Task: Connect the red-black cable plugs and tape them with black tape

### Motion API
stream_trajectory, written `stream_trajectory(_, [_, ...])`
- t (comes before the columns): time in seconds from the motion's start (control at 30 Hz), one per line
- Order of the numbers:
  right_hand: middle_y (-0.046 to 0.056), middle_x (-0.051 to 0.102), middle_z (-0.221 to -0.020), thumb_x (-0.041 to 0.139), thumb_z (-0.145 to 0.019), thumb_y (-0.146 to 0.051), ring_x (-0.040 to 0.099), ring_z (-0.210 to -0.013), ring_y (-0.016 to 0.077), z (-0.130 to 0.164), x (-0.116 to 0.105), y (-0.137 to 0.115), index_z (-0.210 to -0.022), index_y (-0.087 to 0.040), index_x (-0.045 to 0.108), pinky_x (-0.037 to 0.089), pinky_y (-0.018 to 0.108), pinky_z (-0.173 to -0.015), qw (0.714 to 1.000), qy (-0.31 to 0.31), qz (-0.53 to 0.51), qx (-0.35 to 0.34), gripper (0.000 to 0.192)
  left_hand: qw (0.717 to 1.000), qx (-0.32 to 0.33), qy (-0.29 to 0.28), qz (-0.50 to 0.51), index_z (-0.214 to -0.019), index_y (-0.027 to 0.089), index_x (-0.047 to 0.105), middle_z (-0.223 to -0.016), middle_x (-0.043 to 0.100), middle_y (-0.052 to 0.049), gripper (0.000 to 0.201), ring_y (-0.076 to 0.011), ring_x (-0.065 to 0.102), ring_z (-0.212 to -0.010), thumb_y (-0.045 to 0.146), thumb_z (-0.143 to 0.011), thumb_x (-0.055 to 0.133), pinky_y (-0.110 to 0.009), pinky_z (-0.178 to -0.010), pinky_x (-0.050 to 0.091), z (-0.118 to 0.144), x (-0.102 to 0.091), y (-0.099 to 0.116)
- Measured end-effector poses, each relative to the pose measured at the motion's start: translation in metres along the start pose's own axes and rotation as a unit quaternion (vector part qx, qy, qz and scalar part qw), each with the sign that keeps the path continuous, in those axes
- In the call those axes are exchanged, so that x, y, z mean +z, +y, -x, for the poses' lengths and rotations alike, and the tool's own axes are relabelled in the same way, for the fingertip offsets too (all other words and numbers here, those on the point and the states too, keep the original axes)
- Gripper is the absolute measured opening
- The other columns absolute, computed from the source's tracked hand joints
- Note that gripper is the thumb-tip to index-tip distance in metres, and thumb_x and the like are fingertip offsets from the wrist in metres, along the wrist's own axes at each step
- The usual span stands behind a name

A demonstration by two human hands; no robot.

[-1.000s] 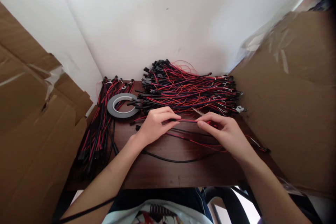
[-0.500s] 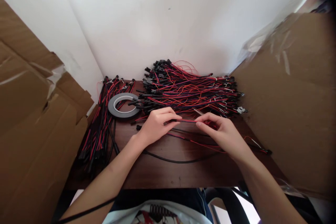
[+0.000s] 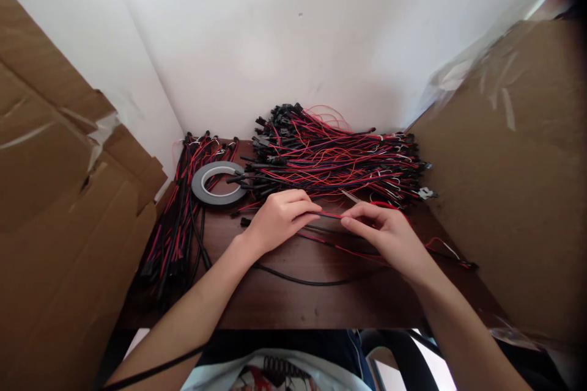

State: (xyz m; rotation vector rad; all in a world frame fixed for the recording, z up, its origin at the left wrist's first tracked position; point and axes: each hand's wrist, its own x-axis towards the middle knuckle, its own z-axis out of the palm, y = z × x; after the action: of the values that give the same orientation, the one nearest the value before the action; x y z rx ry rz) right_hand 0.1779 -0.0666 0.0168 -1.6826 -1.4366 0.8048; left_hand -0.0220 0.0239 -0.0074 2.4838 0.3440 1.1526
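A thin red and black wire (image 3: 331, 215) runs between my two hands above the table. My left hand (image 3: 285, 218) pinches it on the left, fingers together. On the right, the thumb and forefinger of my right hand (image 3: 376, 224) close on the same wire. Scissors (image 3: 349, 195) lie just behind my right hand, with a blade and part of a red handle showing. Under and in front of the hands, a loose black cable (image 3: 312, 283) and other red and black wires rest on the brown table (image 3: 293, 311).
Behind the hands, a large pile of red and black wire harnesses (image 3: 330, 156) lies against the wall. A grey tape roll (image 3: 202, 193) is to its left, beside another bundle of harnesses (image 3: 177, 220). Cardboard stands at the left (image 3: 59, 226) and right (image 3: 513, 195).
Both hands hold the wire in almost the same place. The whole view has shifted slightly, and the left fingers now cover a little more of the wire's left end.
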Motion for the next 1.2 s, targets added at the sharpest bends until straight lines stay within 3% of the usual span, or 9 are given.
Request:
stream_trajectory(0.17, [0.004, 0.069, -0.076, 0.071, -0.072, -0.045, 0.061, -0.075, 0.0214, 0.001, -0.006, -0.001, -0.072, -0.020, 0.071, 0.045, 0.033, -0.072, 1.000, -0.004, -0.017, 0.009, 0.026, 1.000, 0.000, 0.025, -0.002, -0.094, 0.011, 0.071, -0.084, 0.069, -0.008, 0.013, -0.0146, 0.065, -0.076, 0.020, -0.088, 0.064, -0.024, -0.070, 0.053, 0.000, -0.001, -0.002])
stream_trajectory(0.37, [0.004, 0.068, -0.085, 0.072, -0.075, -0.044, 0.060, -0.081, 0.0206, 0.003, -0.005, 0.007, -0.080, -0.024, 0.074, 0.045, 0.031, -0.070, 0.998, 0.020, -0.042, -0.035, 0.021, 1.000, 0.004, 0.018, -0.012, -0.093, 0.012, 0.071, -0.083, 0.069, -0.008, 0.012, -0.0145, 0.065, -0.075, 0.019, -0.090, 0.062, -0.025, -0.069, 0.053, 0.000, 0.001, -0.002])
stream_trajectory(0.53, [0.004, 0.067, -0.080, 0.072, -0.074, -0.044, 0.056, -0.072, 0.0189, 0.003, -0.003, 0.005, -0.078, -0.024, 0.075, 0.041, 0.032, -0.065, 0.999, 0.031, -0.032, -0.026, 0.021, 1.000, 0.000, 0.013, -0.013, -0.093, 0.011, 0.072, -0.083, 0.069, -0.008, 0.014, -0.0151, 0.065, -0.075, 0.020, -0.090, 0.061, -0.026, -0.069, 0.053, 0.001, 0.001, -0.003])
stream_trajectory(0.73, [0.004, 0.067, -0.080, 0.071, -0.075, -0.045, 0.057, -0.073, 0.0193, 0.003, 0.001, 0.008, -0.079, -0.021, 0.072, 0.043, 0.033, -0.070, 0.998, 0.027, -0.048, -0.010, 0.024, 1.000, 0.000, 0.003, -0.021, -0.092, 0.010, 0.072, -0.082, 0.069, -0.008, 0.015, -0.0153, 0.064, -0.074, 0.019, -0.090, 0.060, -0.026, -0.068, 0.053, 0.001, 0.002, -0.003])
stream_trajectory(0.97, [0.000, 0.058, -0.064, 0.074, -0.071, -0.040, 0.049, -0.061, 0.0150, 0.001, 0.010, 0.014, -0.068, -0.019, 0.070, 0.039, 0.030, -0.061, 0.997, 0.072, -0.009, -0.023, 0.022, 0.999, -0.002, -0.009, -0.046, -0.092, 0.012, 0.070, -0.083, 0.068, -0.008, 0.013, -0.0157, 0.063, -0.076, 0.016, -0.091, 0.058, -0.026, -0.071, 0.052, 0.002, 0.003, -0.003])
stream_trajectory(1.07, [0.000, 0.059, -0.065, 0.075, -0.070, -0.039, 0.050, -0.061, 0.0149, 0.000, 0.012, 0.010, -0.070, -0.019, 0.070, 0.039, 0.030, -0.060, 0.997, 0.074, -0.017, -0.029, 0.021, 0.999, -0.049, 0.011, 0.007, -0.089, 0.012, 0.070, -0.082, 0.068, -0.006, 0.009, -0.0139, 0.063, -0.074, 0.014, -0.088, 0.061, -0.024, -0.069, 0.052, 0.001, 0.002, 0.001])
stream_trajectory(1.2, [0.000, 0.062, -0.067, 0.076, -0.069, -0.042, 0.052, -0.062, 0.0147, 0.001, 0.014, 0.003, -0.074, -0.019, 0.069, 0.041, 0.029, -0.061, 0.996, 0.069, -0.063, -0.005, 0.025, 0.977, -0.172, 0.021, 0.127, -0.083, 0.012, 0.071, -0.080, 0.066, -0.005, 0.006, -0.0109, 0.060, -0.069, 0.011, -0.083, 0.065, -0.018, -0.055, 0.050, -0.003, 0.002, 0.006])
